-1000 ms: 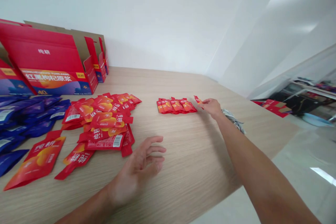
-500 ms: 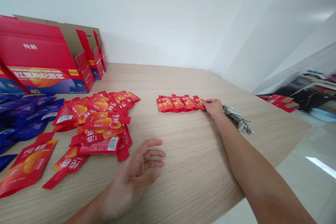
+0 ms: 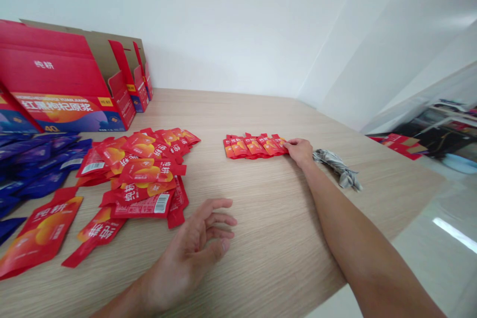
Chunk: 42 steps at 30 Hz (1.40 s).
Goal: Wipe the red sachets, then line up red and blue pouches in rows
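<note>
At the right end of a row of overlapping red pouches [image 3: 253,146], my right hand [image 3: 300,151] pinches the edge of the last red pouch [image 3: 278,144]. That pouch lies flat and partly covers its neighbour. My left hand [image 3: 197,243] hovers over the table at the front, fingers curved and apart, holding nothing. Just left of it spreads a loose heap of red pouches [image 3: 141,171] with orange fruit prints. Two more, a large red pouch [image 3: 42,231] and a smaller red pouch [image 3: 97,231], lie nearer the front left.
Blue pouches [image 3: 37,164] are piled at the left edge. Behind them stand open red-and-blue cartons [image 3: 67,84] against the wall. A crumpled grey-striped cloth [image 3: 337,166] lies right of my right wrist. The table [image 3: 257,104] ends at the right above a pale floor.
My right hand has shifted slightly left, bringing the end pouch closer against the row, so it overlaps its neighbour more. My left hand stays almost where it was.
</note>
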Each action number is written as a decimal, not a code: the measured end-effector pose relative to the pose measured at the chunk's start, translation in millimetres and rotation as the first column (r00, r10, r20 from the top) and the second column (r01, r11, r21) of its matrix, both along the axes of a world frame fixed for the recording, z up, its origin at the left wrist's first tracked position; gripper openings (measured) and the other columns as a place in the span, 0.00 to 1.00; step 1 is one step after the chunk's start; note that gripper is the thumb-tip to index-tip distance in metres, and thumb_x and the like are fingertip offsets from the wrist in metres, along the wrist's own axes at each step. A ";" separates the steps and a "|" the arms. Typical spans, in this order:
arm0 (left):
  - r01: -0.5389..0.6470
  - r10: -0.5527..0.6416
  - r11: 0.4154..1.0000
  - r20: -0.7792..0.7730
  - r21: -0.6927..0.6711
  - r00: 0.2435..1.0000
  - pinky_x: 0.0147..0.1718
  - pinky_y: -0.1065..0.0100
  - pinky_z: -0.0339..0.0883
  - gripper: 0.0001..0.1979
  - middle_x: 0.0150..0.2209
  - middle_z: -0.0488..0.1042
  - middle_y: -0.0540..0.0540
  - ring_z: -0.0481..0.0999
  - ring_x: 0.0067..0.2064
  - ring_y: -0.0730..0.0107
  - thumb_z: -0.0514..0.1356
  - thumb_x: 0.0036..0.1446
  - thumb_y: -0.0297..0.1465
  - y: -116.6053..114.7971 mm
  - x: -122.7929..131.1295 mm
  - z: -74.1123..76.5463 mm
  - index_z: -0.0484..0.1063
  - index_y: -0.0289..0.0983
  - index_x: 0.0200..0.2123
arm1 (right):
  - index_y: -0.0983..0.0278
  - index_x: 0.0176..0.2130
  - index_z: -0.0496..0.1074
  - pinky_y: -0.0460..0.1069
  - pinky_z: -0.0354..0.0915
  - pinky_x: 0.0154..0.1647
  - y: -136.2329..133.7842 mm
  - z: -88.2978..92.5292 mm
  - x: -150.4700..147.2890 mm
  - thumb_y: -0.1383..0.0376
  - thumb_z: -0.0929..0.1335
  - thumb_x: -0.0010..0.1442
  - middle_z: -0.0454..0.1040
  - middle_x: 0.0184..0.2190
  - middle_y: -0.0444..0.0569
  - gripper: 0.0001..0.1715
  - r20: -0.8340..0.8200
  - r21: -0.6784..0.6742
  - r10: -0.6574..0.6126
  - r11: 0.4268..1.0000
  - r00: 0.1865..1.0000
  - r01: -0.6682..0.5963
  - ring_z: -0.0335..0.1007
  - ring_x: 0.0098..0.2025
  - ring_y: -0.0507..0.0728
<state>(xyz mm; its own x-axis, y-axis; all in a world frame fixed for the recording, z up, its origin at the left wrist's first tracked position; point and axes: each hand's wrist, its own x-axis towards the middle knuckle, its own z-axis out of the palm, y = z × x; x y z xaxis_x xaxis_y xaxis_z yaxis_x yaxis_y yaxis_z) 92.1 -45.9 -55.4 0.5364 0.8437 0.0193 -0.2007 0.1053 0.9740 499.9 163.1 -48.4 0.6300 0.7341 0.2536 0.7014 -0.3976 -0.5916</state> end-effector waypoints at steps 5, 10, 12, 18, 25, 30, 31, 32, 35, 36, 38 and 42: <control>0.005 -0.005 1.000 0.005 -0.004 1.000 0.59 0.52 0.70 0.29 0.55 0.76 0.39 0.76 0.57 0.54 0.70 0.64 0.42 0.2 -0.2 -2.6 0.69 0.45 0.66 | 0.66 0.46 0.84 0.52 0.71 0.52 -4.2 0.1 -0.6 0.58 0.69 0.67 0.86 0.48 0.59 0.18 0.000 0.042 0.006 0.999 1.000 -0.006 0.81 0.51 0.65; 0.002 -0.002 1.000 -0.001 0.006 1.000 0.57 0.54 0.70 0.29 0.53 0.77 0.39 0.76 0.56 0.55 0.69 0.64 0.43 0.0 1.8 -1.0 0.69 0.45 0.65 | 0.72 0.51 0.80 0.56 0.70 0.56 -18.4 11.1 -1.1 0.56 0.62 0.73 0.83 0.50 0.67 0.27 0.011 0.095 -0.025 0.995 1.000 0.023 0.79 0.53 0.68; -0.001 0.002 0.999 -0.013 0.047 1.000 0.56 0.54 0.71 0.27 0.52 0.77 0.39 0.77 0.54 0.55 0.69 0.64 0.42 -0.7 3.9 1.3 0.70 0.44 0.63 | 0.75 0.54 0.77 0.59 0.68 0.60 -24.5 20.4 -8.5 0.58 0.61 0.73 0.81 0.53 0.70 0.27 0.030 0.130 -0.044 0.991 0.999 0.040 0.77 0.56 0.69; -0.005 0.027 0.975 -0.093 0.223 0.995 0.48 0.59 0.75 0.17 0.46 0.78 0.40 0.80 0.48 0.58 0.67 0.61 0.33 -0.9 10.1 8.2 0.76 0.39 0.54 | 0.67 0.51 0.75 0.56 0.69 0.60 -44.6 48.6 -105.9 0.65 0.66 0.68 0.80 0.53 0.61 0.15 0.155 0.311 0.267 0.901 0.951 -0.303 0.77 0.55 0.63; 0.090 -0.046 0.939 -0.139 0.332 0.989 0.37 0.68 0.71 0.13 0.39 0.80 0.42 0.77 0.36 0.69 0.64 0.58 0.29 -4.1 8.4 10.2 0.79 0.33 0.46 | 0.64 0.58 0.75 0.57 0.69 0.61 -77.6 61.2 -291.8 0.60 0.76 0.65 0.80 0.58 0.58 0.24 0.176 -0.059 0.959 0.237 0.224 -0.970 0.78 0.59 0.64; -0.003 0.058 0.905 -0.116 0.425 0.992 0.27 0.72 0.62 0.08 0.29 0.78 0.46 0.70 0.27 0.73 0.62 0.59 0.29 -0.1 -2.7 11.8 0.81 0.34 0.38 | 0.70 0.59 0.75 0.57 0.69 0.58 -73.0 61.3 -337.5 0.61 0.82 0.56 0.79 0.58 0.65 0.36 0.139 -0.241 0.961 0.268 0.240 -0.933 0.76 0.59 0.68; -0.063 0.126 0.886 -0.108 0.459 0.986 0.27 0.71 0.62 0.07 0.28 0.78 0.47 0.70 0.27 0.73 0.61 0.59 0.28 3.1 -6.4 13.5 0.80 0.34 0.36 | 0.69 0.57 0.77 0.56 0.69 0.56 -71.4 59.7 -336.8 0.62 0.83 0.54 0.80 0.56 0.63 0.35 0.116 -0.239 0.959 0.281 0.259 -0.930 0.77 0.57 0.68; -0.133 0.203 0.861 -0.092 0.491 0.975 0.27 0.71 0.62 0.07 0.28 0.78 0.47 0.71 0.27 0.72 0.60 0.59 0.27 6.9 -10.7 15.9 0.80 0.35 0.35 | 0.68 0.55 0.78 0.55 0.69 0.54 -70.2 57.7 -334.0 0.62 0.83 0.52 0.82 0.53 0.60 0.33 0.084 -0.221 0.957 0.291 0.279 -0.931 0.78 0.54 0.67; -0.383 0.481 0.724 -0.021 0.573 0.877 0.30 0.69 0.66 0.08 0.28 0.77 0.48 0.72 0.28 0.71 0.58 0.61 0.28 20.4 -26.3 28.1 0.79 0.37 0.36 | 0.66 0.43 0.81 0.53 0.69 0.46 -69.7 50.5 -315.9 0.61 0.80 0.54 0.83 0.40 0.51 0.18 -0.103 -0.051 0.952 0.285 0.289 -0.957 0.79 0.44 0.62; -0.467 0.586 0.645 0.002 0.605 0.811 0.33 0.68 0.68 0.08 0.30 0.78 0.48 0.74 0.31 0.69 0.58 0.61 0.28 25.4 -32.3 33.5 0.79 0.37 0.37 | 0.65 0.39 0.81 0.52 0.69 0.44 -70.8 48.7 -308.0 0.59 0.79 0.54 0.83 0.37 0.48 0.15 -0.189 0.039 0.946 0.274 0.262 -0.961 0.78 0.41 0.60; -0.585 0.776 0.440 0.040 0.681 0.630 0.43 0.63 0.72 0.08 0.38 0.80 0.45 0.77 0.40 0.63 0.59 0.60 0.28 35.9 -44.7 45.0 0.78 0.38 0.40 | 0.63 0.36 0.80 0.51 0.69 0.41 -74.6 47.9 -291.5 0.54 0.79 0.53 0.82 0.33 0.45 0.17 -0.353 0.214 0.917 0.271 0.184 -0.938 0.77 0.37 0.58; -0.604 0.857 0.398 -0.044 0.691 0.514 0.52 0.57 0.73 0.18 0.50 0.80 0.41 0.78 0.53 0.54 0.65 0.55 0.31 54.0 -62.4 60.9 0.78 0.38 0.50 | 0.61 0.33 0.79 0.50 0.70 0.39 -86.0 57.4 -265.8 0.52 0.83 0.43 0.81 0.30 0.43 0.23 -0.506 0.355 0.853 0.343 0.130 -0.870 0.75 0.33 0.55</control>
